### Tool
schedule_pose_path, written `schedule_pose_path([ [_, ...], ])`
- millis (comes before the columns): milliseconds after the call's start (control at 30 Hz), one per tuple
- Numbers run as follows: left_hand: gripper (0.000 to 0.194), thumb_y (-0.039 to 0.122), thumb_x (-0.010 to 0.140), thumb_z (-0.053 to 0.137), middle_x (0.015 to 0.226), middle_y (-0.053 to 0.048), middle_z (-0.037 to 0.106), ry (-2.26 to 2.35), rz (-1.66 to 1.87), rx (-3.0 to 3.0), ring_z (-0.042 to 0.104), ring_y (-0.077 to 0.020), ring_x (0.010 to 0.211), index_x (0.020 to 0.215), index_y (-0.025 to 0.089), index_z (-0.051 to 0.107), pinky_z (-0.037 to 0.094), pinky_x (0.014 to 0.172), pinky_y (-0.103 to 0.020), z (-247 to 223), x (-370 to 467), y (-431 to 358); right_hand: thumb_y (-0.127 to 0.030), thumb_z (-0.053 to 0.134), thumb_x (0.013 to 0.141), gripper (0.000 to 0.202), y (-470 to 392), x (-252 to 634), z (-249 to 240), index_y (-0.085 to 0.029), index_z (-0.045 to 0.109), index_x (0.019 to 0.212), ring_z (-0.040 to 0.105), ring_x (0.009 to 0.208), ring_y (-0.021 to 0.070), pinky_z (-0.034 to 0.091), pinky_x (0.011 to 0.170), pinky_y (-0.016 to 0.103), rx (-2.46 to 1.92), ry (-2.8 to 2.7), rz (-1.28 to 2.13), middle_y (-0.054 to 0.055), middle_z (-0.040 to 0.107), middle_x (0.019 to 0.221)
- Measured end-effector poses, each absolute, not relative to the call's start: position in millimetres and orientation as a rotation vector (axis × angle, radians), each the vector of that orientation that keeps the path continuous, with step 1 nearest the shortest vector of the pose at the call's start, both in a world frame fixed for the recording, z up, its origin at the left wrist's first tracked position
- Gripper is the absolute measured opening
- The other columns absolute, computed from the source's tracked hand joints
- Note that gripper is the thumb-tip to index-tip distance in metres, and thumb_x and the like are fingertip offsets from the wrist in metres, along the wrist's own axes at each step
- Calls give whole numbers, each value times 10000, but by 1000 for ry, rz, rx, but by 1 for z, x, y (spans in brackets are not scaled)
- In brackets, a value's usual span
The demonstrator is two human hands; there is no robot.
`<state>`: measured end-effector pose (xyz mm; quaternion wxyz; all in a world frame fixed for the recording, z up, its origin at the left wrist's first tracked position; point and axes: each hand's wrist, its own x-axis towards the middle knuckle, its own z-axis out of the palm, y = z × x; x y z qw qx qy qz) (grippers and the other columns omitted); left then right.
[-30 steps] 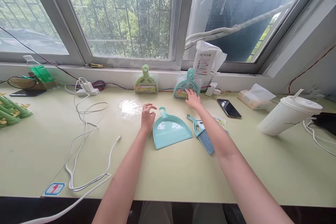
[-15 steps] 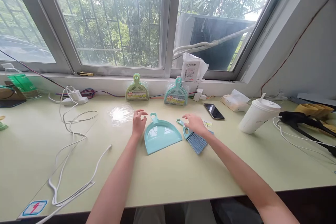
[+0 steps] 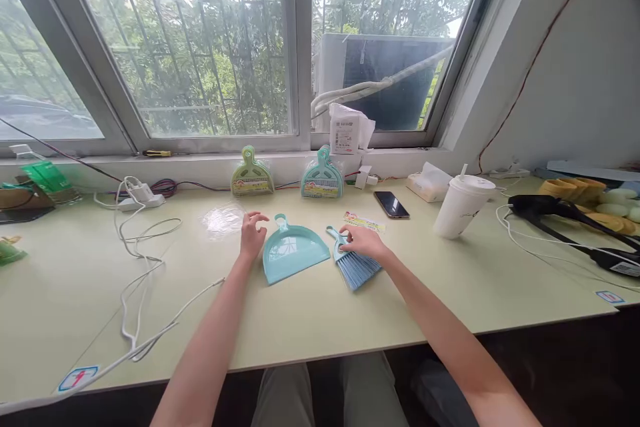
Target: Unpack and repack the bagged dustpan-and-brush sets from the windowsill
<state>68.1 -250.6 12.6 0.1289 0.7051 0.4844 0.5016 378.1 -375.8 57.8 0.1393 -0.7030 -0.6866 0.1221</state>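
Observation:
A light-blue dustpan (image 3: 295,252) lies flat on the pale green table (image 3: 320,320). Just left of its handle, my left hand (image 3: 253,235) rests with curved fingers apart and nothing in them. To the right of the dustpan is a small hand brush (image 3: 356,268) with blue bristles, its handle pointing up and left. My right hand (image 3: 361,240) is over the brush, its fingertips at the base of the handle; the fingers are bent, and part of the brush is hidden under the hand. Behind that hand lies a printed cardboard label (image 3: 365,221).
Crumpled clear plastic (image 3: 220,220) is left of my left hand. Two wrapped dustpan sets, green (image 3: 252,177) and blue (image 3: 323,178), stand by the window. A phone (image 3: 391,204), tissue pack (image 3: 429,181) and white cup (image 3: 463,207) are at right; white cables (image 3: 135,280) at left.
The view has shifted to the right. My right hand has moved a little closer to the brush handle, and the label behind it shows more fully. My left hand keeps its pose.

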Motion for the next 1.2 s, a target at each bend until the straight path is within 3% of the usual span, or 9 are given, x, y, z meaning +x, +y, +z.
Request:
schedule_pose_path([
  [200, 223, 128, 769, 451, 1183, -122, 493, 1531, 1603, 1882, 616, -201, 950, 894, 192, 624, 525, 629, -303, 29, 75, -276, -247, 621, 744, 533, -377, 361, 51, -204, 561, 1272, 605, 1044, 267, 347, 805, 332, -2099, -1999, 161, 81, 701, 1004],
  [300, 115, 301, 817, 516, 945, -72, 602, 1764, 1212, 2035, 613, -187, 764, 826, 213, 590, 459, 592, -287, 34, 75, -284, -177, 591, 725, 520, -377, 361, 49, -160, 561, 1244, 616, 1024, 277, 329, 836, 353, -2131, -1962, 106, 99, 707, 980],
  [400, 313, 428, 811, 533, 652, -35, 570, 1826, 678, 2227, 578, -201, 677, 589, 215, 475, 372, 563, -273, 34, 74, -288, -189, 596, 722, 454, -377, 368, 51, -175, 578, 1176, 630, 959, 250, 332, 807, 329, -2055, -1877, 148, 69, 708, 927],
  [600, 387, 341, 834, 437, 525, -25, 542, 1729, 415, 2208, 535, -168, 570, 472, 212, 393, 350, 573, -271, 38, 90, -297, -206, 602, 752, 329, -378, 364, 59, -235, 588, 1079, 629, 891, 194, 369, 797, 299, -1777, -1762, 225, 6, 704, 913],
  [700, 424, 401, 894, 380, 579, -22, 593, 1474, 440, 2252, 544, -164, 591, 534, 205, 488, 393, 621, -270, 36, 112, -310, -210, 608, 785, 306, -375, 353, 53, -246, 586, 1088, 612, 983, 219, 375, 862, 321, -1734, -1796, 164, 21, 710, 948],
  [833, 401, 358, 971, 268, 719, -6, 629, 994, 602, 2317, 569, -155, 683, 810, 209, 603, 453, 706, -265, 26, 151, -335, -228, 593, 848, 294, -368, 353, 42, -242, 589, 1142, 579, 1049, 246, 374, 888, 337, -1733, -1970, 110, 45, 718, 997],
  [933, 172, 313, 931, 476, 968, -50, 644, 921, 797, 2580, 579, -197, 946, 1008, 229, 605, 466, 854, -311, 25, 168, -342, -242, 600, 863, 341, -361, 363, 36, -241, 573, 1203, 555, 1084, 256, 360, 903, 347, -1693, -1997, 71, 42, 723, 1032],
  [1067, 447, 196, 789, 702, 1331, -126, 520, 1018, 943, 2806, 474, -278, 1229, 1204, 237, 540, 408, 1022, -422, 25, 162, -326, -240, 586, 880, 293, -354, 371, 31, -246, 605, 1173, 562, 1059, 258, 332, 914, 369, -1619, -2002, 94, 38, 730, 1051],
  [1200, 425, 141, 833, 627, 1223, -90, 588, 1053, 767, 2812, 553, -238, 1140, 1232, 251, 528, 498, 900, -355, 21, 145, -311, -229, 593, 872, 228, -352, 367, 28, -248, 658, 1089, 583, 1004, 242, 332, 902, 368, -1551, -2025, 138, 19, 744, 998],
])
